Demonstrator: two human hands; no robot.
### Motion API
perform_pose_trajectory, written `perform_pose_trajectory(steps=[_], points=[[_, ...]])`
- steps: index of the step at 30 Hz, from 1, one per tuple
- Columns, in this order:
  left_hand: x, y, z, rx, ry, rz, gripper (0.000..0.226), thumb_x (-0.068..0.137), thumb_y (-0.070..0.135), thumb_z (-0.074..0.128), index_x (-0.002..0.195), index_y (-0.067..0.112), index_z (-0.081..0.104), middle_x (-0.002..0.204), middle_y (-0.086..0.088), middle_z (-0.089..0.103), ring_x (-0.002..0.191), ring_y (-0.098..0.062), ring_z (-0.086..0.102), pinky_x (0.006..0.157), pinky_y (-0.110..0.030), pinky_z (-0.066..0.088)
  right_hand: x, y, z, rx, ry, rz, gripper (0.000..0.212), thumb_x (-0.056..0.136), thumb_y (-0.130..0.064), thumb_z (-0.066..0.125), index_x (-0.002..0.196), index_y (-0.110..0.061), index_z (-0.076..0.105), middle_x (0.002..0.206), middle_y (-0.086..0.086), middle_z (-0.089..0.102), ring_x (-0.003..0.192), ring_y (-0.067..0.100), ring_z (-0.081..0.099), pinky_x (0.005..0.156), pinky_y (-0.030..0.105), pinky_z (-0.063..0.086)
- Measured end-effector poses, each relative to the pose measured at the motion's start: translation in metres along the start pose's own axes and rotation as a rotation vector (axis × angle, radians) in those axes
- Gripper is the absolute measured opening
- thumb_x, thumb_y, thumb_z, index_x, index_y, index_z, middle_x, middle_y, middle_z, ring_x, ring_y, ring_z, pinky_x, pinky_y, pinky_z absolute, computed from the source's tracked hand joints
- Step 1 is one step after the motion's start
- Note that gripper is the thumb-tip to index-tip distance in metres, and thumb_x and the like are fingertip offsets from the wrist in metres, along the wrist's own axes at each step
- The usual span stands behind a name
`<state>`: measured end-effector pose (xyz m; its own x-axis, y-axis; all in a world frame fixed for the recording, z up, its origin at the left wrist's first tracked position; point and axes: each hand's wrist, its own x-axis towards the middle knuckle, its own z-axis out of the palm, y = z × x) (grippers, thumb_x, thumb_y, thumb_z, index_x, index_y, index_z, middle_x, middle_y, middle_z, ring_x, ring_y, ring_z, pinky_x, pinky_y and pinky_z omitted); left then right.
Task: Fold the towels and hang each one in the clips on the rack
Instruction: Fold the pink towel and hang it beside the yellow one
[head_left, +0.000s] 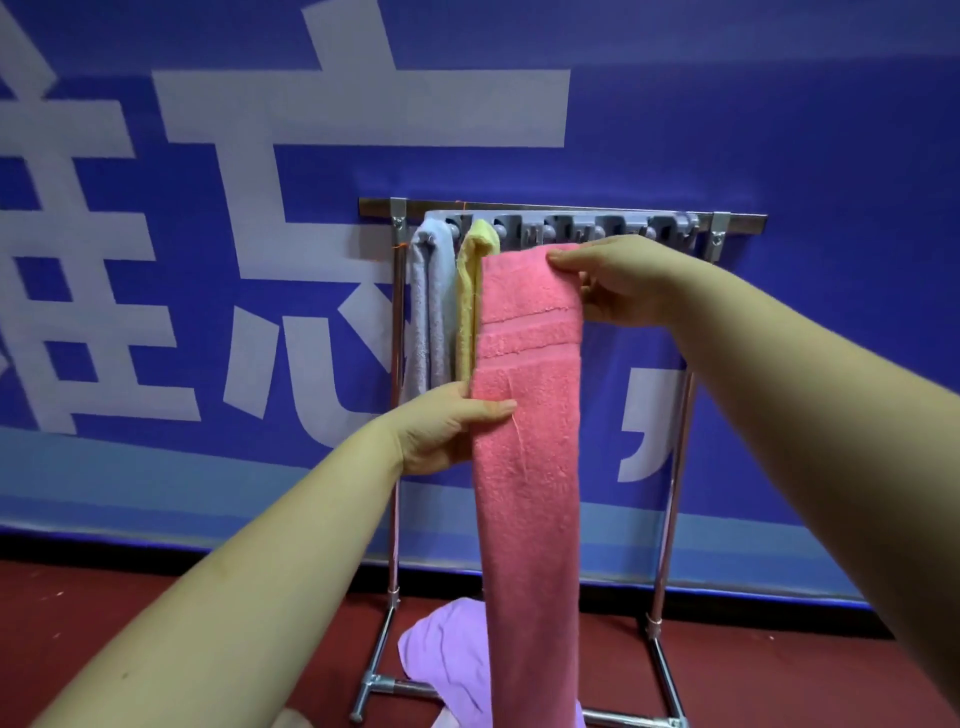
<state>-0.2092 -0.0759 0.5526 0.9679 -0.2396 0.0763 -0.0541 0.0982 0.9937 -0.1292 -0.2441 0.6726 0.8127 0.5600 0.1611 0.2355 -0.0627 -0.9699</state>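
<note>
Head view: right hand pinches the folded pink terry towel's top toward the grey clips; left hand grips its edge, steadying.

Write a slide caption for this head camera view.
Both hands, left hand and right hand, hold a folded pink terry towel up to the grey clip rack.

Pink towel hides my left hand fingers, part of clip strip; its lower end cut off. Purple towel partly hidden.
</note>
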Motion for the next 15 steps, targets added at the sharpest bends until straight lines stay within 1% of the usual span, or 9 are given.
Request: perform_pose_trajectory(steps=[2,4,7,9,11,12,13,14,15], points=[[0.000,0.002,0.002,-0.024,-0.018,-0.001,0.016,0.087,0.007,0.050,0.095,0.009,0.063,0.079,-0.001,0.072,0.071,-0.012,0.069,0.072,-0.026,0.056,0.004,0.009,-0.008,-0.014,0.049,0.056,0.010,0.095,-0.018,0.052,0.088,-0.015,0.060,0.073,0.001,0.056,0.056,0.007,0.057,0.052,0.019,0.053],[-0.001,0.006,0.001,-0.059,-0.017,-0.002,0.019,0.092,0.007,0.044,0.096,0.008,0.063,0.078,-0.003,0.072,0.070,-0.013,0.068,0.070,-0.026,0.056,0.007,0.023,-0.015,0.059,0.071,0.109,0.014,0.096,-0.016,0.050,0.086,-0.016,0.060,0.070,0.000,0.056,0.045,0.004,0.058,0.047,0.016,0.053],[0.001,0.011,0.001,-0.118,-0.027,0.004,0.021,0.092,0.008,0.042,0.100,0.007,0.061,0.082,-0.006,0.072,0.072,-0.015,0.069,0.073,-0.027,0.057,0.009,0.051,-0.018,0.213,0.068,0.195,0.020,0.099,-0.018,0.042,0.091,-0.019,0.061,0.060,-0.003,0.065,0.043,0.004,0.061,0.043,0.017,0.051],[0.002,0.014,0.002,-0.149,-0.021,-0.015,0.021,0.093,0.008,0.042,0.103,0.005,0.060,0.082,-0.008,0.071,0.072,-0.015,0.069,0.073,-0.028,0.057,0.005,0.075,-0.014,0.346,0.075,0.254,0.024,0.099,-0.028,0.041,0.087,-0.017,0.058,0.052,-0.004,0.065,0.045,0.006,0.063,0.044,0.019,0.052],[0.005,0.017,0.003,-0.161,-0.005,-0.035,0.021,0.095,0.008,0.040,0.105,0.006,0.058,0.078,-0.008,0.071,0.068,-0.015,0.069,0.068,-0.028,0.058,-0.004,0.102,-0.007,0.496,0.041,0.317,0.043,0.095,-0.048,0.040,0.082,-0.011,0.056,0.055,0.002,0.064,0.048,0.013,0.065,0.046,0.021,0.053],[0.007,0.018,0.004,-0.162,0.010,-0.043,0.021,0.096,0.008,0.039,0.106,0.006,0.057,0.076,-0.008,0.071,0.066,-0.015,0.069,0.066,-0.028,0.058,-0.009,0.116,-0.002,0.559,-0.005,0.343,0.055,0.090,-0.060,0.038,0.083,-0.009,0.057,0.063,0.006,0.065,0.053,0.017,0.066,0.051,0.022,0.055],[0.008,0.019,0.005,-0.164,0.025,-0.046,0.021,0.097,0.009,0.038,0.107,0.005,0.056,0.075,-0.008,0.071,0.065,-0.015,0.069,0.064,-0.027,0.058,-0.015,0.130,0.004,0.612,-0.072,0.358,0.068,0.083,-0.071,0.037,0.088,-0.007,0.060,0.074,0.009,0.067,0.063,0.021,0.067,0.060,0.026,0.057],[0.010,0.020,0.004,-0.169,0.046,-0.046,0.021,0.097,0.008,0.037,0.108,0.005,0.056,0.075,-0.008,0.070,0.065,-0.015,0.068,0.063,-0.027,0.058,-0.022,0.143,0.010,0.667,-0.159,0.367,0.079,0.074,-0.079,0.038,0.093,-0.007,0.065,0.086,0.011,0.068,0.074,0.023,0.068,0.071,0.031,0.057],[0.012,0.021,0.003,-0.169,0.065,-0.047,0.021,0.098,0.009,0.037,0.108,0.004,0.055,0.077,-0.009,0.070,0.066,-0.016,0.068,0.063,-0.027,0.058,-0.028,0.154,0.017,0.719,-0.256,0.360,0.086,0.067,-0.083,0.040,0.097,-0.007,0.068,0.095,0.012,0.069,0.083,0.025,0.067,0.078,0.035,0.054]])
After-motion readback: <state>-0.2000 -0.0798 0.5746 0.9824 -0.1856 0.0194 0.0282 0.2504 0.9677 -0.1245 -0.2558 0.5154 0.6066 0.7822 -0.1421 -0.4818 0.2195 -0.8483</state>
